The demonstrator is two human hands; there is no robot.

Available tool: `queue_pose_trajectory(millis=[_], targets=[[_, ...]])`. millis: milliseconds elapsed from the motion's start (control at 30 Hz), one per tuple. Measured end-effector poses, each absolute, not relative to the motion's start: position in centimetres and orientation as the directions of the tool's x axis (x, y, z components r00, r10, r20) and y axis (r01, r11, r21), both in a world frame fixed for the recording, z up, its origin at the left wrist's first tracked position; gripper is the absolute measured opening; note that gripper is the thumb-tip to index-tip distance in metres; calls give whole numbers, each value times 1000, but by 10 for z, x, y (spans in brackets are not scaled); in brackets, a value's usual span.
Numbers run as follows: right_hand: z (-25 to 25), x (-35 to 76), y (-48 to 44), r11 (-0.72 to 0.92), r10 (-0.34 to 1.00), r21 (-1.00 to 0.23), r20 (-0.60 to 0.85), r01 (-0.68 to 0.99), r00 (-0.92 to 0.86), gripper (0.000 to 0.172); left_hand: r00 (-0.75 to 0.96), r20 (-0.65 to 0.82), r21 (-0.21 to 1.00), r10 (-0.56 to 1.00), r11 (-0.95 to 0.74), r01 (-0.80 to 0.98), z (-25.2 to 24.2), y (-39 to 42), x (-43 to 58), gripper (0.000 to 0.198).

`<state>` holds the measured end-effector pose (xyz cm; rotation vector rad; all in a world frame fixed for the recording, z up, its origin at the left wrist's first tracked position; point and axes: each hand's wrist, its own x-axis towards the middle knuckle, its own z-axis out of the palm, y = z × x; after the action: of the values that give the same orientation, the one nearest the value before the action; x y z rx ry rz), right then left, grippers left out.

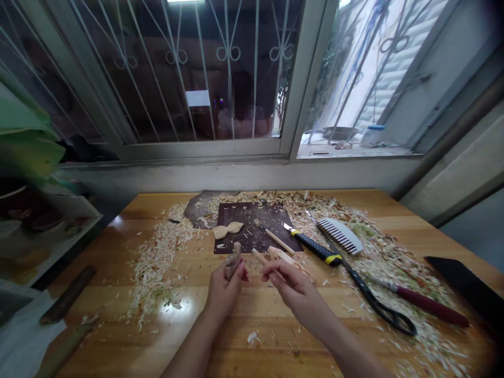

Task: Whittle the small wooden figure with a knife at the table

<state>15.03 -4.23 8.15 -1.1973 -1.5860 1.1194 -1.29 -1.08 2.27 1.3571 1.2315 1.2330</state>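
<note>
Between its fingers my left hand [224, 289] grips a small carved wooden piece [233, 265] with a narrow upright end. Beside it, my right hand [293, 289] pinches a slim pale wooden stick [259, 256]; whether its end carries a blade is too small to tell. Both hands are just above the table, a short gap apart. Close behind the right hand lies another pale carved piece [280, 254]. A dark brown sheet [252, 244] in front bears a bow-shaped wooden piece [228, 230] and a thin wooden-handled tool [280, 241].
Shavings [151, 262] cover much of the wooden table [129, 346]. To the right lie a utility knife [315, 247], white comb [340, 235], black loop-handled tool [378, 304], red-handled tool [431, 304] and black flat slab [460, 278]. A dark branch piece [69, 294] lies left.
</note>
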Motion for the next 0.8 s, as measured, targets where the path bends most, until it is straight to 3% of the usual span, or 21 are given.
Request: queue_pose_trajectory(millis=[67,167,233,333,367,500,600,700,800], targets=[[86,152,-46,136,968,-971,87,198,-236,20,-4,57,998,998,-56,23,24,-11,-11,32],[89,154,-50,145,940,-978,88,152,-329,50,-3,-45,994,999,44,-103,24,-9,-10,39],[88,154,-49,173,940,-971,112,167,-323,55,51,-104,989,993,109,-99,21,-6,-11,42],[84,153,-42,249,958,-934,200,257,-204,24,208,-163,986,964,154,61,17,-3,-19,35],[83,152,-39,272,959,-915,230,299,-166,22,253,-169,980,953,135,148,17,-3,-22,32],[80,147,-27,382,924,-807,343,451,-168,25,343,-67,851,937,-125,510,19,-4,-35,23],[73,142,-21,448,894,-718,368,533,-257,23,407,47,705,912,-319,634,22,-5,-39,29],[63,137,-14,427,904,-669,334,608,-268,24,383,102,624,918,-358,694,24,-4,-41,45],[55,134,-7,391,920,-653,297,649,-255,26,309,134,611,942,-324,723,28,-4,-44,48]])
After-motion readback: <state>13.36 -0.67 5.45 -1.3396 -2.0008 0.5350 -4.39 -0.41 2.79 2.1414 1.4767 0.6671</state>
